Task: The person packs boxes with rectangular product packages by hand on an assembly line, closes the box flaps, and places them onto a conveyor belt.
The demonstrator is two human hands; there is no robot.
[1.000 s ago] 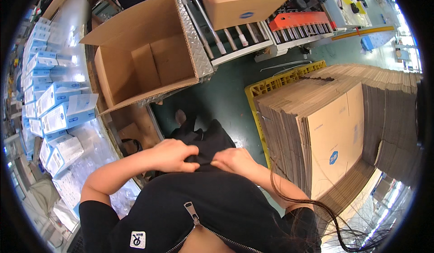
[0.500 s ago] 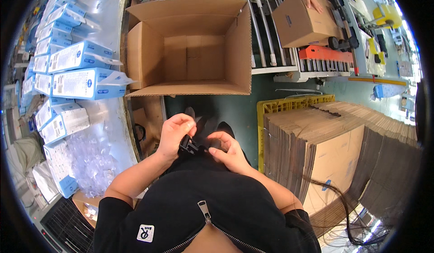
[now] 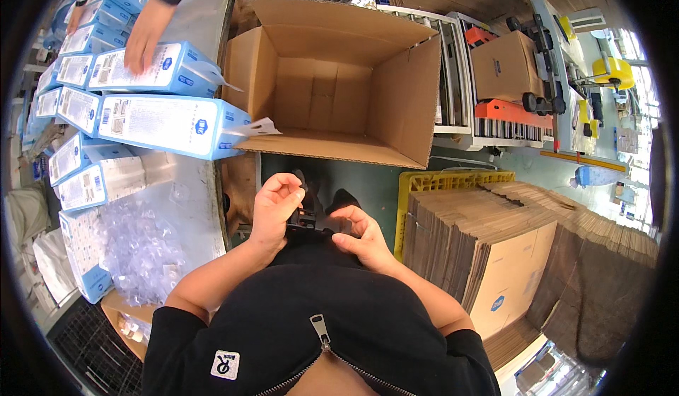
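In front of my waist, my left hand (image 3: 274, 210) is closed in a pinch, thumb against curled fingers. Whatever it may hold is hidden or too small to name. A black buckle-like piece (image 3: 303, 219) shows right beside its fingertips, against my dark clothing. My right hand (image 3: 366, 239) is a little to the right, fingers half curled and thumb apart, with nothing visible between them. Beyond both hands stands an open, empty cardboard box (image 3: 322, 106), flaps spread. Neither hand touches it.
Blue-and-white packages (image 3: 159, 123) line the left table, another person's hand (image 3: 145, 38) on one. Clear plastic pieces (image 3: 141, 251) lie nearer. A closed carton (image 3: 511, 67) sits by the roller conveyor (image 3: 450, 77). Flattened cartons (image 3: 513, 268) stand at right by a yellow pallet (image 3: 453, 180).
Another person's hand has left the closed carton, which now sits farther right; a hand now rests on the packages at left. Two packages reach farther right, toward the open box. My hands barely moved.
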